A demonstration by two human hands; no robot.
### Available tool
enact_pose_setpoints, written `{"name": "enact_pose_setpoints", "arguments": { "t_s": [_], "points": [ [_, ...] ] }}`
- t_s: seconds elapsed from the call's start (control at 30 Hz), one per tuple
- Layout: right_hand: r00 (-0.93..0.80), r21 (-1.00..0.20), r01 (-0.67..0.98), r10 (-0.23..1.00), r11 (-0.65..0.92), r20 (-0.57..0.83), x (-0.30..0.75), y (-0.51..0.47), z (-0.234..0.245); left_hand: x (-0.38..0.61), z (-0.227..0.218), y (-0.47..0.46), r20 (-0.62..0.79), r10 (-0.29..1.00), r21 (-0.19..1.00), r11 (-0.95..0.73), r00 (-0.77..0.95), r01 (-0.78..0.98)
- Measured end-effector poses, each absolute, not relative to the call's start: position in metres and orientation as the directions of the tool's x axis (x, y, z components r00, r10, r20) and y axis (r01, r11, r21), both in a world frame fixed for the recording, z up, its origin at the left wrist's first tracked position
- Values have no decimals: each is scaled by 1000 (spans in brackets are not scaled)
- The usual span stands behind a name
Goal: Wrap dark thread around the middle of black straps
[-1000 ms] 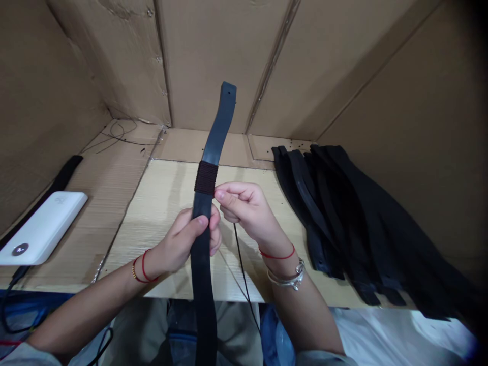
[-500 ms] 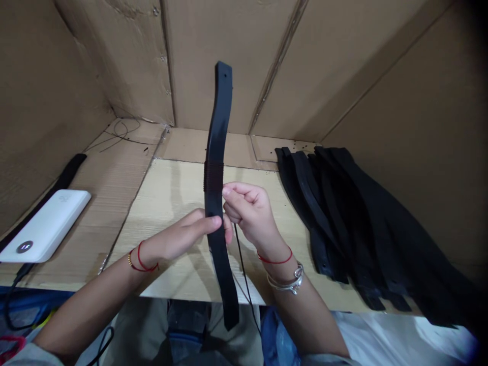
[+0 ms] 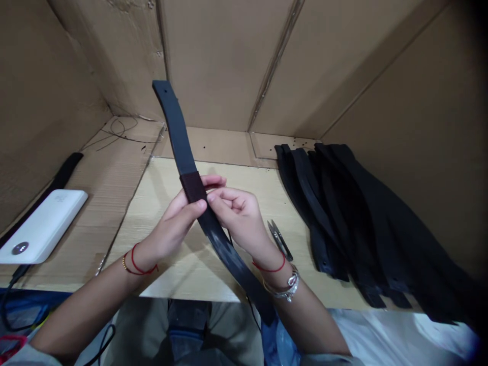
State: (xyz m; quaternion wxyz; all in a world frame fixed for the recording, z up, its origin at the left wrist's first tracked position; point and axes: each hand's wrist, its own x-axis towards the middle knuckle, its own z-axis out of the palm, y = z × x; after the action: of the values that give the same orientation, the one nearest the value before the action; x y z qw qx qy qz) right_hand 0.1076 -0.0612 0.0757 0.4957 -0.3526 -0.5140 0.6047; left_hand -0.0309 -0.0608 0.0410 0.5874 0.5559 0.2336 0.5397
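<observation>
A long black strap (image 3: 229,259) slants across the middle, its upper end, with a small hole, leaning to the left. Dark brown cord is wound in tight turns around it as a wrapped band (image 3: 193,187). My left hand (image 3: 179,213) grips the strap at this band, thumb on top and fingers behind. Against the right edge, just under the winding, my right hand (image 3: 238,211) is closed in a pinch. A thin dark cord (image 3: 230,237) runs down from it behind the strap; the cord's end between the fingertips is hidden.
Small thread snips (image 3: 279,240) lie right of my right wrist. A pile of black straps (image 3: 343,218) covers the right side. At left are a white power bank (image 3: 46,223), another black strap (image 3: 64,173) and loose thread (image 3: 122,133). Cardboard walls (image 3: 224,61) enclose the table.
The strap has tilted, its top swinging left and its lower end right. My left hand has moved up to the wrapped band. The snips have come into view beside my right wrist.
</observation>
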Motion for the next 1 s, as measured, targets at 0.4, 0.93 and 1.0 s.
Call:
{"name": "enact_pose_setpoints", "arguments": {
  "t_s": [0.4, 0.93, 1.0],
  "points": [
    [-290, -974, -130, 932, 185, 216, 98, -65, 64, -25, 45, -62, 323, 936, 886, -247, 139, -393],
    [21, -977, -123, 985, 174, 172, 107, -52, 68, -20, 43, -65, 83, 905, 965, 31, 417, -259],
    [50, -970, -132, 979, 202, 197, 110, -49, 68, -18, 44, -64, 96, 901, 966, 19, 423, -260]
  ]
}}
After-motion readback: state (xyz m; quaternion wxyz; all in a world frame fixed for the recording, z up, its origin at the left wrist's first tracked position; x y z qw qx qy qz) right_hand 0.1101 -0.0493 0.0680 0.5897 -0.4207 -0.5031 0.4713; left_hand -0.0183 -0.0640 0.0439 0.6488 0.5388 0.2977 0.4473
